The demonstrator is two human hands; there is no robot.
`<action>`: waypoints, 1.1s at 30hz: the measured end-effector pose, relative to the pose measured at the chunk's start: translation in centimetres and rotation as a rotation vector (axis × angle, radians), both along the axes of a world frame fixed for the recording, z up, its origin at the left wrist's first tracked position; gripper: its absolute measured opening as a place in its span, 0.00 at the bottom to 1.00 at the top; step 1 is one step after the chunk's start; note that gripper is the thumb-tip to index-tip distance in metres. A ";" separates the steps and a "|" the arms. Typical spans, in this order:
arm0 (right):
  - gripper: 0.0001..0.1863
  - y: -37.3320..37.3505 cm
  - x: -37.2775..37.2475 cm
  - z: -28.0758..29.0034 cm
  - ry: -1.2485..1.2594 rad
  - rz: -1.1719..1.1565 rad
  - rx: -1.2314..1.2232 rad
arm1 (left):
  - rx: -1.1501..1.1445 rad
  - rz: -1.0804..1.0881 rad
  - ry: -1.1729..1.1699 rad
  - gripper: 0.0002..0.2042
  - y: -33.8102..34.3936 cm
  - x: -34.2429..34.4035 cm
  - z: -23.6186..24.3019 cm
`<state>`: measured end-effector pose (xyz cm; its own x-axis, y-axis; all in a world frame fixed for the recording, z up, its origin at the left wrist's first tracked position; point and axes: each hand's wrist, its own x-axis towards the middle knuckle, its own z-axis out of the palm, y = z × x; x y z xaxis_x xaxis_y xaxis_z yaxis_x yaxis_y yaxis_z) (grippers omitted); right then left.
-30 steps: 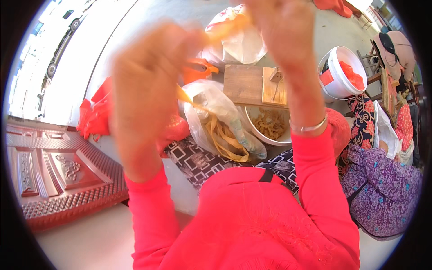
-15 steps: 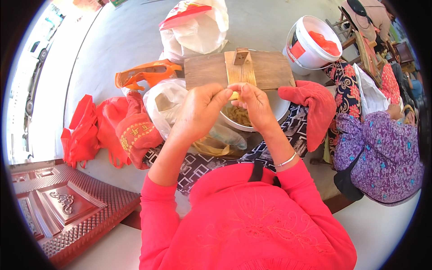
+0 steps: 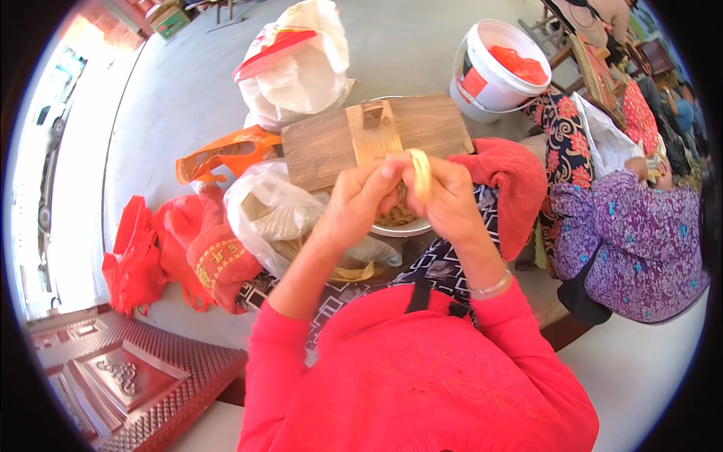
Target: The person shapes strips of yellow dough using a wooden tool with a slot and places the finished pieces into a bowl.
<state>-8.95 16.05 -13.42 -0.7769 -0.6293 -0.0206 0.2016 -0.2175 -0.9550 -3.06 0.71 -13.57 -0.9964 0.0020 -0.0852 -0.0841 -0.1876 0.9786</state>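
My left hand (image 3: 355, 197) and my right hand (image 3: 443, 194) are closed and close together above a white basin (image 3: 399, 230), slightly blurred by motion. A pale yellow strip (image 3: 421, 175) bends in a loop over the fingers of my right hand. Its other end runs into the pinch between both hands, where the fingers hide it. Brownish-yellow pieces (image 3: 395, 215) lie in the basin. Across its far side rests a wooden board (image 3: 433, 128) with a lighter crosspiece (image 3: 363, 137) and a small block (image 3: 373, 114) standing on it.
White plastic bags (image 3: 301, 83) and an orange bag (image 3: 226, 153) lie left of the board, red bags (image 3: 135, 260) farther left. At right stand a white bucket (image 3: 482, 94) with red plastic inside and a red cloth (image 3: 516, 188). A person in purple patterned clothing (image 3: 633, 241) sits beside me.
Both hands have come closer together, and the yellow strip now shows as a loop over the right hand. The view has shifted, so the board appears tilted and farther left.
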 end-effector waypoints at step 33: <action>0.04 -1.2 -0.7 -7.8 0.619 -0.379 0.346 | -0.540 0.355 0.060 0.09 2.7 -2.4 -7.3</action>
